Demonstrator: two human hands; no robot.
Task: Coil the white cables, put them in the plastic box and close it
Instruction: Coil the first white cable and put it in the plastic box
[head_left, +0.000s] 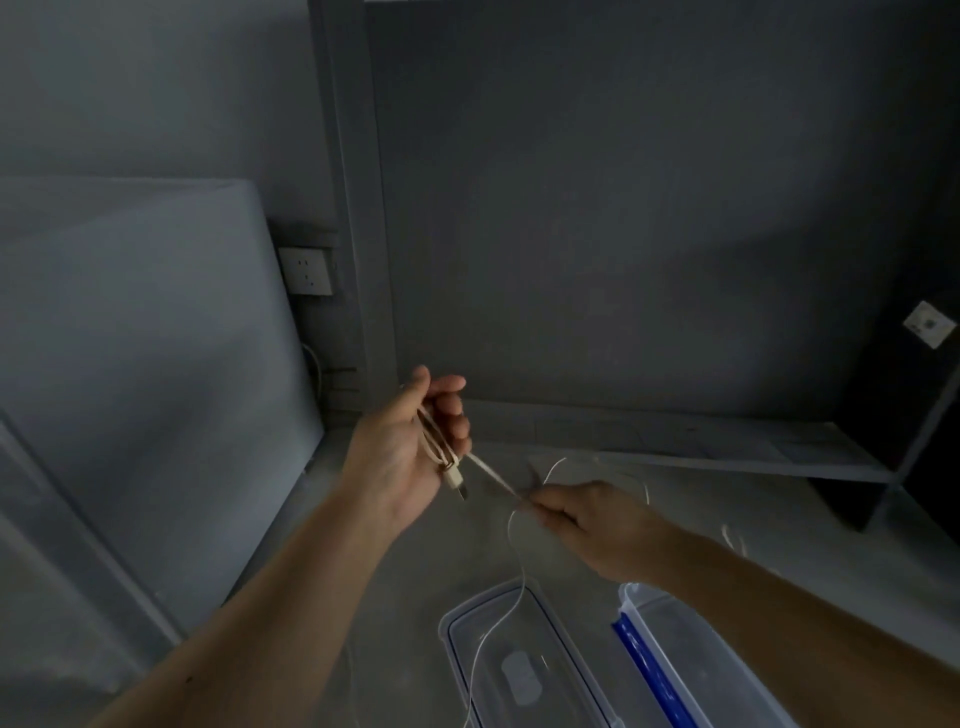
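Observation:
My left hand (410, 441) is raised palm-up and holds a few loops of a white cable (488, 470), with a USB plug hanging below the fingers. The cable runs taut to my right hand (597, 519), which pinches it, then trails down over the clear lid (519, 665) lying flat on the table. The clear plastic box (691, 660) with a blue latch stands open at the lower right, partly behind my right forearm. A second white cable (623, 475) lies loose on the table beyond my right hand.
The grey table (395, 597) meets a dark wall at the back and a pale padded panel (130, 364) on the left. A wall socket (306, 270) sits above the table's left corner. A low grey shelf (753, 447) runs along the back right.

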